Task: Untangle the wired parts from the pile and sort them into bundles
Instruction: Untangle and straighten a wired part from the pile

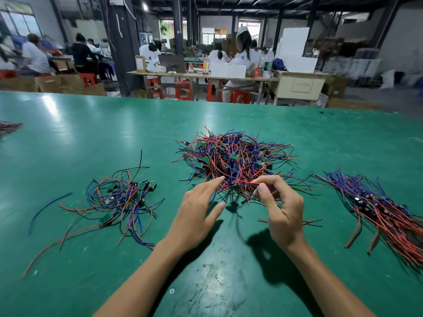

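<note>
Both hands are shown at the near edge of the tangled pile (pixel 233 161) of red, blue and black wired parts, which lies at the middle of the green tabletop (pixel 91 124). The left hand (pixel 196 216) is held open with fingers extended, its index fingertip touching wires at the pile's near margin. The right hand (pixel 282 209) is curled, a red wire (pixel 250 183) being pinched between thumb and forefinger. A loose bundle with small green boards (pixel 123 200) is seen to the left, well apart from the pile, and an aligned bundle (pixel 380 207) to the right, running toward the right edge. A stray blue wire (pixel 45 209) lies farther left. Bare tabletop is visible between the groups and beyond the pile up to the far edge.
</note>
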Tool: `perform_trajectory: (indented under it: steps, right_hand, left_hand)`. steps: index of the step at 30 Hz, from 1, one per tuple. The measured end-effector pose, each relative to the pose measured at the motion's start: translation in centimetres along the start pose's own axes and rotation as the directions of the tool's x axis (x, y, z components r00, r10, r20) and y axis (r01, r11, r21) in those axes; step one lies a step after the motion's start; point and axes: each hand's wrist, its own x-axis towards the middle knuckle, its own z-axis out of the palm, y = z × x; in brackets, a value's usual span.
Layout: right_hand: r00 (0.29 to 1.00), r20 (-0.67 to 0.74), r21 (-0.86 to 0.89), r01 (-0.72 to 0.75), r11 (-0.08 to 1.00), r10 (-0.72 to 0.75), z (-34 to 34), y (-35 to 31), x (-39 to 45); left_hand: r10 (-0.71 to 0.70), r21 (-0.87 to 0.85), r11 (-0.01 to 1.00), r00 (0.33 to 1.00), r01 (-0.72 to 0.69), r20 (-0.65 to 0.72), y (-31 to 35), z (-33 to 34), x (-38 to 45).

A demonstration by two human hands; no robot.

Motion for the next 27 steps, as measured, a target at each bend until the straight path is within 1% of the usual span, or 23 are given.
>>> perform_trajectory:
  steps: [2,5,6,8,11,13,15,17,18,21,23,27]
  right_hand:
    - [0.999,0.021,-0.041,0.034,0.999,-0.033,-0.1,0.0,-0.1]
    - [0.971,0.067,-0.218,0.238,0.947,-0.228,-0.3,-0.1,-0.1]
    - [0.961,0.072,-0.241,0.278,0.93,-0.268,-0.2,-0.2,-0.1]
    - [0.954,0.052,-0.229,0.298,0.927,-0.294,0.2,-0.7,-0.2]
    - [0.954,0.025,-0.188,0.298,0.936,-0.299,0.9,-1.5,-0.4]
    - [0.97,0.006,-0.124,0.243,0.962,-0.244,1.3,-1.9,-0.4]
    - [0.994,-0.015,-0.009,0.107,0.994,-0.107,1.5,-2.3,-0.4]
    - [0.998,-0.047,0.136,-0.028,0.99,0.034,1.5,-2.5,-0.3]
    - [0.994,-0.077,0.197,-0.064,0.978,0.081,1.4,-2.6,-0.2]
    - [0.97,-0.172,0.309,-0.115,0.944,0.174,1.2,-2.8,0.2]
    - [0.95,-0.224,0.338,-0.134,0.932,0.217,1.0,-2.7,0.6]
    - [0.906,-0.29,0.387,-0.184,0.903,0.309,0.4,-2.3,1.3]
  left_hand:
    - [0.011,-0.002,1.0,1.0,-0.011,0.01,0.1,0.1,0.2]
    - [0.051,0.013,0.999,0.998,-0.051,0.036,0.3,0.4,0.2]
    - [0.059,0.016,0.998,0.998,-0.059,0.038,0.4,0.5,0.1]
    - [0.045,0.002,0.999,0.998,-0.045,0.033,0.4,0.6,0.1]
    - [-0.014,-0.066,0.998,0.999,0.016,0.038,0.6,0.6,0.2]
    - [-0.026,-0.142,0.989,0.999,0.031,0.038,0.9,0.5,0.4]
    - [-0.02,-0.205,0.979,0.999,0.026,0.031,1.2,0.5,0.5]
    - [-0.008,-0.181,0.983,1.0,0.008,0.0,1.4,0.4,0.4]
    - [0.004,-0.171,0.985,1.0,-0.009,-0.029,1.4,0.3,0.3]
    - [0.022,-0.231,0.972,0.992,-0.05,-0.124,1.9,-0.2,-0.1]
    - [0.027,-0.263,0.962,0.987,-0.069,-0.161,2.2,-0.4,-0.2]
    - [0.097,-0.273,0.948,0.965,-0.165,-0.245,2.8,-0.5,-0.2]
